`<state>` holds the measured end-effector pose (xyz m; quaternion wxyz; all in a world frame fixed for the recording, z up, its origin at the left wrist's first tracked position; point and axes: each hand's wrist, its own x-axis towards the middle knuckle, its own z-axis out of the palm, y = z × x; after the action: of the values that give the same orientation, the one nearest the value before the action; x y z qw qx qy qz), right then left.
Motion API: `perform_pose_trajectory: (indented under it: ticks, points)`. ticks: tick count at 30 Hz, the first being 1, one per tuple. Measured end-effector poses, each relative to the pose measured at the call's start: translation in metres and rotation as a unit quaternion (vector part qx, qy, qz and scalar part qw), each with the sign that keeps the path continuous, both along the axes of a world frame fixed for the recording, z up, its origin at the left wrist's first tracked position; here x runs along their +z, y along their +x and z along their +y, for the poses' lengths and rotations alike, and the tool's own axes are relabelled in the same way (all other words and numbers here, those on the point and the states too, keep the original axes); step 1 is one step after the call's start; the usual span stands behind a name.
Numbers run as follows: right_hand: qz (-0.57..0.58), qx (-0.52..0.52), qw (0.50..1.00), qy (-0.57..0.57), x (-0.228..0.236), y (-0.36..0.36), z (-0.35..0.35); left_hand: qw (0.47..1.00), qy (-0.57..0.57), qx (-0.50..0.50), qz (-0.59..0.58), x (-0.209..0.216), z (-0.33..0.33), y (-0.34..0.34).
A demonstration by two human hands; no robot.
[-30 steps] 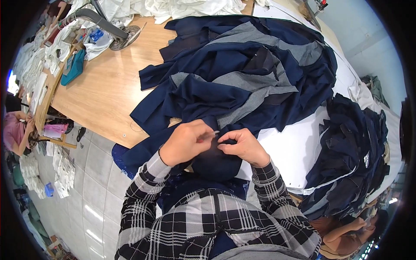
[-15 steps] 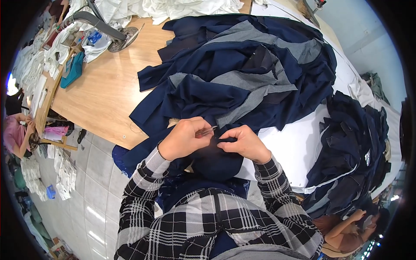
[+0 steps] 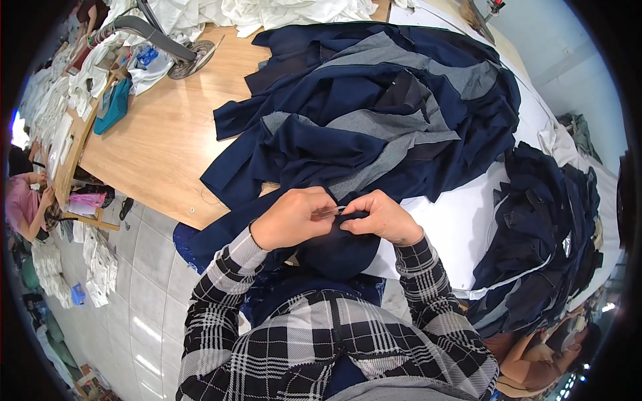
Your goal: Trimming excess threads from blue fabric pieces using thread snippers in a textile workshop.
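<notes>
My left hand (image 3: 292,215) is closed around a small, slim metal tool, thread snips by its look (image 3: 326,212), whose tip points at my right hand. Thumb and forefinger of my right hand (image 3: 380,219) are pinched together at the dark navy garment (image 3: 338,252), close to the tip. Whether a loose thread is in the pinch is too small to see. The garment hangs over the near table edge toward my lap. Just beyond my hands lies a big heap of navy cloth pieces (image 3: 328,144) with grey lining pieces (image 3: 374,157) among them.
The wooden table (image 3: 154,144) stretches left, with a dark lamp base (image 3: 190,60) and a teal pouch (image 3: 112,107) toward the far left. White cloth (image 3: 294,13) is piled at the back. Another navy bundle (image 3: 535,214) stands at right. People sit at both sides.
My left hand has shifted slightly right, bringing the snips' tip up to my right fingers. My right hand has moved a little and stays pinched. The cloth heap has not moved.
</notes>
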<state>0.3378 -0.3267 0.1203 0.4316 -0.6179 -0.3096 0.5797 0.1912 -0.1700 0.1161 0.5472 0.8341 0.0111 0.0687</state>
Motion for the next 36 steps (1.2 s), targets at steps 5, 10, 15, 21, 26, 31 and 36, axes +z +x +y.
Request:
perform_pose_trajectory:
  ticks: [5,10,15,21,26,31,36]
  points:
    - [0.032,-0.031,0.999,-0.008,-0.001,0.001,-0.002,0.998,-0.030,0.053,0.026,-0.001,0.004,-0.002]
    - [0.049,-0.035,0.998,0.000,-0.006,0.003,-0.004,1.000,0.001,0.015,0.001,-0.004,-0.005,0.003]
    - [0.073,-0.052,0.996,-0.010,-0.009,0.007,-0.009,0.995,-0.051,0.085,0.006,-0.008,-0.003,0.001]
    - [0.090,-0.049,0.995,0.001,-0.010,0.006,-0.010,0.995,-0.030,0.086,-0.029,-0.016,-0.010,0.006]
    - [0.110,-0.088,0.990,0.019,-0.014,0.010,-0.015,0.962,-0.199,0.169,0.075,-0.010,0.002,-0.004]
    - [0.117,-0.119,0.986,0.027,-0.020,0.007,-0.015,0.953,-0.097,0.287,-0.005,-0.013,0.003,-0.011]
    - [0.108,-0.125,0.986,0.031,-0.019,0.002,-0.012,0.989,-0.038,0.144,-0.025,-0.002,-0.017,-0.006]
